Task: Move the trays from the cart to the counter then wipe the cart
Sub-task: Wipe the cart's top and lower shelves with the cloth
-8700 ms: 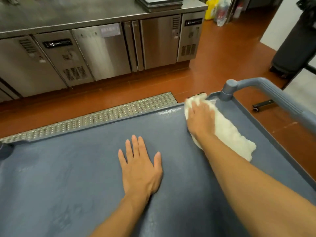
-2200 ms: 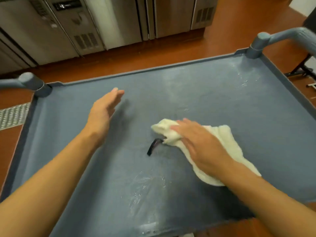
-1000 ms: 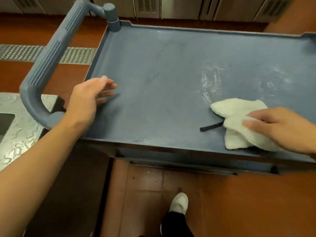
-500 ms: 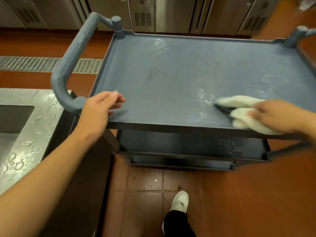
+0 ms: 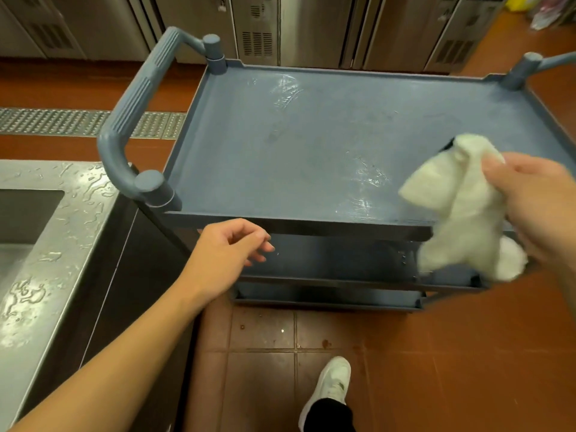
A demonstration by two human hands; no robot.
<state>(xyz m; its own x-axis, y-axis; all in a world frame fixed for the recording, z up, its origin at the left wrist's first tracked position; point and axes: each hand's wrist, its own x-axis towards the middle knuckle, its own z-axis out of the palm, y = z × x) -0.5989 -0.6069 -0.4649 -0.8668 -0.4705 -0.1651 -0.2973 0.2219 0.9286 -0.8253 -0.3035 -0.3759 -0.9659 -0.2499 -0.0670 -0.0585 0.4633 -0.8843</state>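
The grey-blue cart (image 5: 280, 145) stands before me, its top shelf bare with wet streaks on it. My right hand (image 5: 542, 207) grips a white cloth (image 5: 458, 207) and holds it lifted off the shelf at the cart's near right corner, the cloth hanging down. My left hand (image 5: 230, 251) hovers in front of the cart's near edge, below the top shelf, fingers loosely curled and holding nothing. No trays are in view.
A wet steel sink counter (image 5: 53, 244) is at my left, beside the cart's ribbed handle (image 5: 134, 104). Steel cabinets (image 5: 311, 26) line the far wall. A floor drain grate (image 5: 62, 123) runs across the red tiles. My white shoe (image 5: 330, 388) is below.
My right hand has lifted the cloth off the shelf. My left hand has come off the cart's edge and dropped toward me. I have stepped back from the cart.
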